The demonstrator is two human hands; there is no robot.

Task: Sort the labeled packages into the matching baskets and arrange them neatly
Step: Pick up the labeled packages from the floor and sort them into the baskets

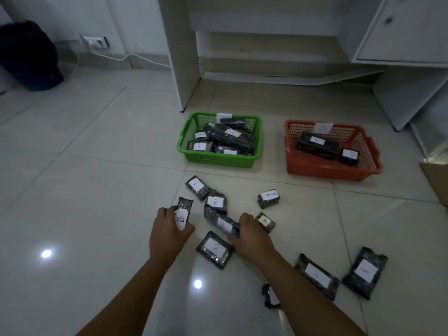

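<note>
1. The left hand grips an upright package marked B, lifted so its label reads.
2. The green basket, tagged A, holds about six packages.
3. The right hand has its fingers curled round another package in the floor pile.
4. Roughly eight more lie loose on the floor.
5. The orange basket, tagged B, holds two and probably receives B.

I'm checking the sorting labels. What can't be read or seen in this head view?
- Package in right hand: label blurred.
- Green basket: card on its rim too faint to read.
- Small package by the right forearm: partly hidden by the arm, label unreadable.
- Brown item: cut off by right edge.
</note>
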